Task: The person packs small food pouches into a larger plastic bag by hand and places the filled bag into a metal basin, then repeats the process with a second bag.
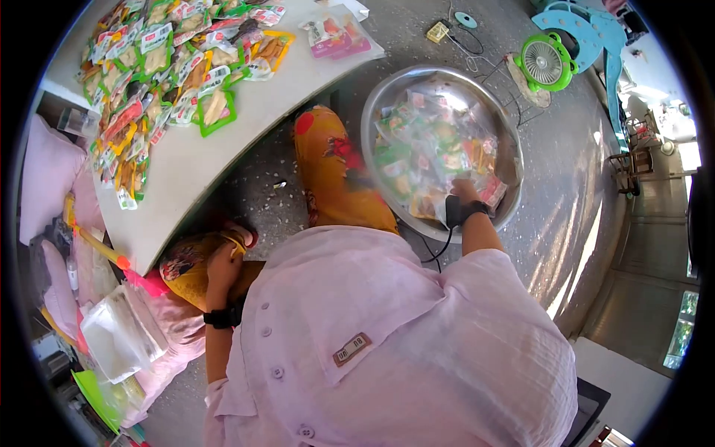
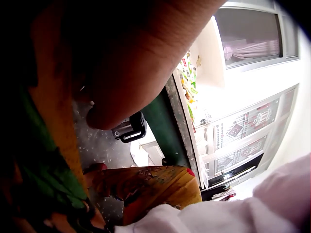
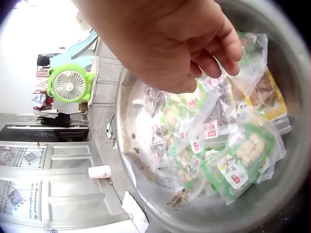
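The right hand (image 1: 467,191) is low over the near side of a metal basin (image 1: 514,160) that bears many small clear packets (image 1: 432,145). In the right wrist view the hand (image 3: 180,48) hovers above green- and yellow-edged packets (image 3: 243,158), fingers loosely bent, nothing between them. The left hand (image 1: 223,267) rests on the patterned yellow trouser leg (image 1: 186,272) beside the white table. Its fingers are partly hidden; in the left wrist view that hand (image 2: 131,73) is a dark, close shape with no object seen in it.
A white table (image 1: 201,160) at the left bears a large pile of coloured packets (image 1: 156,82) and flat pink-and-clear bags (image 1: 335,37). Beyond the basin are a green fan (image 1: 546,62) and cables on the floor. Pink cushions (image 1: 48,171) and a white plastic stack (image 1: 119,335) lie at left.
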`<control>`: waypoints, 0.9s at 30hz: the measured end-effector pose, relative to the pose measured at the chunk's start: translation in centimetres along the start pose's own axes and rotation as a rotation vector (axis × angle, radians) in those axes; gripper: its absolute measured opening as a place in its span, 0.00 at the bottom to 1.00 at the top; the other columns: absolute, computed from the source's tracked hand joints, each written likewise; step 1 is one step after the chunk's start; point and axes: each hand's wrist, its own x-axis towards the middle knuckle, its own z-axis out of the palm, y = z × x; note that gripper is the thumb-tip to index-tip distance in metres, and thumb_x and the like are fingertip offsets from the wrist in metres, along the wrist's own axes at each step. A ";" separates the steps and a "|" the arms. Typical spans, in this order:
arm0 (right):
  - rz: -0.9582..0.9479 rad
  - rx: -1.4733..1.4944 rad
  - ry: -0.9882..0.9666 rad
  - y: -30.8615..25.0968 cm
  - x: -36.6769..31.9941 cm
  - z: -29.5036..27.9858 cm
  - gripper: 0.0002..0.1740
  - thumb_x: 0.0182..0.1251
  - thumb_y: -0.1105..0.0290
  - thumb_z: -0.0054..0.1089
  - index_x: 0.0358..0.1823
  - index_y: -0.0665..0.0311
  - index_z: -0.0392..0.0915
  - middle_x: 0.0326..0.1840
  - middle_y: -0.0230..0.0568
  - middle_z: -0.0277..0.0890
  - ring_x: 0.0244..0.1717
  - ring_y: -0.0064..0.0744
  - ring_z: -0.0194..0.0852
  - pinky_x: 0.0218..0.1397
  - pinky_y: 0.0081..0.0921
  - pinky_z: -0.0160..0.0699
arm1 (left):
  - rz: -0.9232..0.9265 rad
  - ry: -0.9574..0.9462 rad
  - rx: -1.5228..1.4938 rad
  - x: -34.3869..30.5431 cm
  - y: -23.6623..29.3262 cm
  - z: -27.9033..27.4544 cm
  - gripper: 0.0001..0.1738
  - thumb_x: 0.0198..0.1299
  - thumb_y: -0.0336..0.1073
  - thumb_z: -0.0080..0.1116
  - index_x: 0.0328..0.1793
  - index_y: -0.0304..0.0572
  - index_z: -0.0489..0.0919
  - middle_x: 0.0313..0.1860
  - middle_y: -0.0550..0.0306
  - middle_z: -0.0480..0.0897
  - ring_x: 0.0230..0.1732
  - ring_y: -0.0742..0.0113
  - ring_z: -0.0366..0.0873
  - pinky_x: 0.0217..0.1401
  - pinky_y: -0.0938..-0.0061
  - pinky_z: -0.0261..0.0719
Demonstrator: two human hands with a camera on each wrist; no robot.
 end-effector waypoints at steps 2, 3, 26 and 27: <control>0.377 0.916 0.052 -1.3 2.7 -1.3 0.08 0.53 0.70 0.43 0.26 0.68 0.69 0.22 0.42 0.68 0.22 0.36 0.73 0.18 0.25 0.71 | -0.032 0.069 -0.103 -0.2 0.0 -0.4 0.13 0.47 0.35 0.52 0.38 0.37 0.73 0.36 0.46 0.75 0.39 0.51 0.72 0.43 0.66 0.69; 0.617 1.143 0.106 -4.7 3.8 -5.3 0.09 0.52 0.70 0.43 0.24 0.70 0.69 0.22 0.44 0.69 0.18 0.34 0.73 0.15 0.24 0.69 | -0.060 0.119 -0.152 -0.3 -0.1 -0.8 0.13 0.48 0.35 0.51 0.39 0.36 0.73 0.37 0.46 0.75 0.40 0.51 0.72 0.43 0.67 0.69; -0.220 0.713 0.500 -28.9 15.3 -16.1 0.16 0.55 0.72 0.47 0.45 0.71 0.66 0.44 0.47 0.68 0.46 0.38 0.66 0.49 0.28 0.63 | -1.138 0.915 0.575 -14.8 -14.9 -18.2 0.24 0.45 0.43 0.52 0.50 0.42 0.69 0.48 0.50 0.70 0.51 0.52 0.65 0.50 0.60 0.64; -0.224 0.718 0.487 -28.8 15.4 -15.9 0.16 0.55 0.72 0.47 0.45 0.71 0.66 0.44 0.47 0.68 0.46 0.38 0.66 0.49 0.28 0.63 | -1.207 0.817 0.483 -15.3 -15.3 -18.4 0.24 0.45 0.43 0.51 0.50 0.41 0.69 0.47 0.49 0.71 0.50 0.51 0.67 0.50 0.61 0.65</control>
